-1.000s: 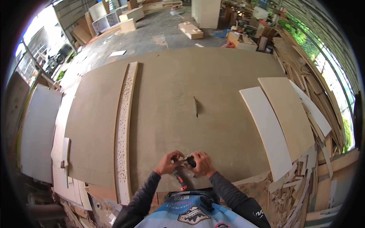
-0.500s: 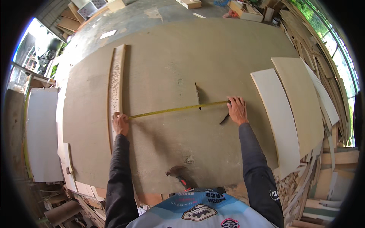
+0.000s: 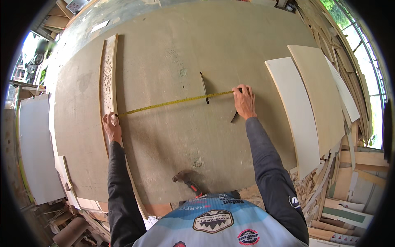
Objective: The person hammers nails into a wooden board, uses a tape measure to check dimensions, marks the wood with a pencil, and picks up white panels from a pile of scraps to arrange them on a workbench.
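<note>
A yellow tape measure blade (image 3: 177,101) stretches across the large grey-brown panel. At its right end my right hand (image 3: 245,103) is closed around the dark tape case. My left hand (image 3: 112,127) rests on a long narrow board (image 3: 108,70) with a speckled face and raised edges. Its fingers are curled at the tape's other end, beside the board's right edge. A thin dark strip (image 3: 204,84) crosses under or beside the blade, and I cannot tell which. Just below my right hand lies a short black piece (image 3: 235,117), partly hidden.
A hammer-like tool (image 3: 188,182) with a red and black handle lies at the near edge of the panel (image 3: 164,53). White and pale boards (image 3: 294,111) overlap the right side. Scrap wood (image 3: 349,78) is piled beyond. A white panel (image 3: 39,152) stands at the left.
The view has shifted, so panel and boards sit further left and higher. My left fingers have drawn back slightly, showing the tape's end at the board edge. The tape stays stretched.
</note>
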### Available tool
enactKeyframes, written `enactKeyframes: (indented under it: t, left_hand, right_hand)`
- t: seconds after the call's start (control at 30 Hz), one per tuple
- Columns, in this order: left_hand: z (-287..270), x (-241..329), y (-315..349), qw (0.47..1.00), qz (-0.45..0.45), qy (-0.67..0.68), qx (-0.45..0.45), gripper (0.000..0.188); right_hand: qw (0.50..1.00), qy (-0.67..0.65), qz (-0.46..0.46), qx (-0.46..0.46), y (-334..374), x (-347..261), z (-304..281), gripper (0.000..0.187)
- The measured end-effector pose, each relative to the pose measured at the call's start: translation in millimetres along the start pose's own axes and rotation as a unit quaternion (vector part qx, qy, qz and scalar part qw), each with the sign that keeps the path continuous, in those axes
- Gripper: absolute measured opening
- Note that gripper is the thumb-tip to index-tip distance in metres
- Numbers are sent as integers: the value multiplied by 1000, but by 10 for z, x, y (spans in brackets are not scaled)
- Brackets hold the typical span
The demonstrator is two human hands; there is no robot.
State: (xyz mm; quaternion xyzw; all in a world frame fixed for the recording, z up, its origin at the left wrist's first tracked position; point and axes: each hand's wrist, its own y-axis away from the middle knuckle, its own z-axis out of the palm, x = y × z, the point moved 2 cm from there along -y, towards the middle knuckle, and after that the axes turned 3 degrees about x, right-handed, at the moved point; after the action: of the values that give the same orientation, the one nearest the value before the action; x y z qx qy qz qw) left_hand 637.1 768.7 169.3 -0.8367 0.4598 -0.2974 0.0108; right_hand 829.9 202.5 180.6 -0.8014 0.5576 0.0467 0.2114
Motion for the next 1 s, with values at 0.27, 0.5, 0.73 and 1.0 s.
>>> enactKeyframes:
  t: [0.27, 0.5, 0.73, 1.0]
  left_hand:
    - [-875, -231, 1432, 971, -138, -192, -41, 113]
    - [-1384, -97, 2614, 946, -257, -175, -96, 123]
    - [-1396, -229, 2637, 955, -227, -170, -83, 115]
    - [-1329, -416, 2745, 965, -183, -181, -50, 113]
  right_hand:
    - [1000, 19, 0, 21, 13, 77, 10, 13]
    - [999, 41, 5, -1, -8, 101, 17, 13]
    - [999, 49, 9, 0, -3, 86, 58, 14]
    - [999, 40, 21, 2, 22, 68, -7, 13]
